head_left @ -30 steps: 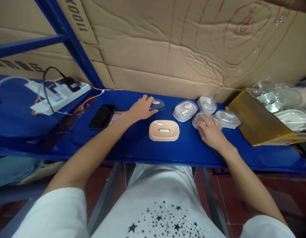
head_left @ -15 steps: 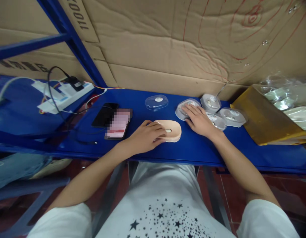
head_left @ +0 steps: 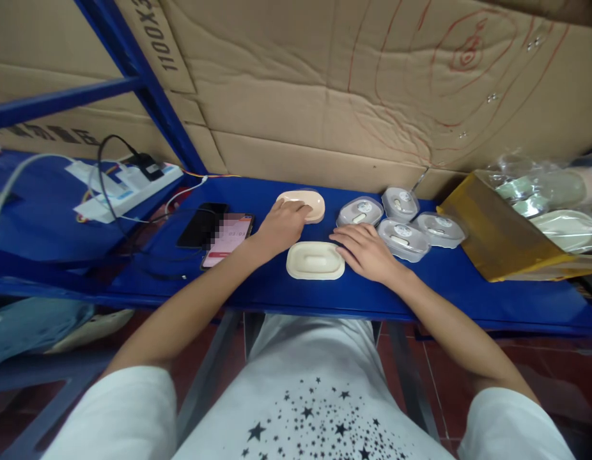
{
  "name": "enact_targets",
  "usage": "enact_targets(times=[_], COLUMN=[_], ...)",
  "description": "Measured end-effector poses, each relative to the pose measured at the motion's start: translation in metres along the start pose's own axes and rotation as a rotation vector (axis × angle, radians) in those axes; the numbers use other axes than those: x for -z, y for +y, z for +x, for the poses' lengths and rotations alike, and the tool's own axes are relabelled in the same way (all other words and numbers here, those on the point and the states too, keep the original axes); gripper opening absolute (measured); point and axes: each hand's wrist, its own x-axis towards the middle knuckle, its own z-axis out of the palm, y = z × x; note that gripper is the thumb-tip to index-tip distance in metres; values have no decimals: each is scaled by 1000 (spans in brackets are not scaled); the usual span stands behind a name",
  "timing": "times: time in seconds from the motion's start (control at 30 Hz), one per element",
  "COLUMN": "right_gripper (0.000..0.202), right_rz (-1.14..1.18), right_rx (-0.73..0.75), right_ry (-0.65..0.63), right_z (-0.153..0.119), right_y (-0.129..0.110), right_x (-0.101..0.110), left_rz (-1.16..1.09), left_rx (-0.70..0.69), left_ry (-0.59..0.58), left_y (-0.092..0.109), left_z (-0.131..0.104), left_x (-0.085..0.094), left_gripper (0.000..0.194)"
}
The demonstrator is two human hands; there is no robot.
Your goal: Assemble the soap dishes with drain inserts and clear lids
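A peach oval piece (head_left: 315,203) lies at the back of the blue table, over the spot of the clear lid. My left hand (head_left: 287,220) is on its front left part, fingers curled over it. Nearer the front edge sits a cream oval tray (head_left: 308,267) with a raised middle. My right hand (head_left: 366,248) touches the tray's right end, its fingers extended and slightly bent. Several clear-lidded oval cases with round stickers stand beyond and right of it, among them one case (head_left: 359,211) behind my fingers and another (head_left: 405,239) beside my hand.
Two phones, one black (head_left: 200,225) and one with a lit screen (head_left: 229,236), lie at the left. Farther left are a white power strip (head_left: 128,191) and cables. A cardboard box (head_left: 488,236) of plastic-wrapped pieces stands right; cardboard (head_left: 277,96) rises behind.
My left hand has moved the peach piece back to the clear lid's spot. The cream tray now shows in front. My right hand has left the lidded case and come to the tray.
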Motion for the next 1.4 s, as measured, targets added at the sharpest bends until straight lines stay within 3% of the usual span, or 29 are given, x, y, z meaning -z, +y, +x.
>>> enact_targets(times=[0.13,0.27,0.4,0.53,0.63,0.8,0.93,1.07,1.17,1.3,1.4], right_gripper=[49,55,49,44,45,70,56,53,51,49,54], right_rz=[-79,-182,-176,-91,-7,209,341,149,82,275,251], right_rx=[-149,-298,-278,-221,-170,-148,-211,-330,-290,-124,-87], right_ry=[30,-11,-28,-9,-53,-253,-305,-133,-57,-254,-353], right_z=[-2,-6,-5,1,4,11,26,29,22,12,9], right_y=[22,45,51,42,43,83,106,96,82,71,70], right_x=[-1,-2,0,1,6,30,33,23,24,31,30], left_rz=[-12,-1,0,66,100,170,199,165,138,75,22], left_rx=[-56,-64,-91,-50,-124,-282,-331,-294,-275,-249,-216], left_ry=[40,-104,-220,-249,-201,-17,44,48,48,51,71], left_y=[25,44,46,41,49,80,93,92,88,78,71], left_z=[-27,-60,-72,-62,-52,-35,-17,-11,-13,-9,-3], left_x=[4,-3,-15,-14,-9,-14,-26,-36,-41,-42,-39], left_gripper=[45,67,74,64,57,33,30,36,32,22,21])
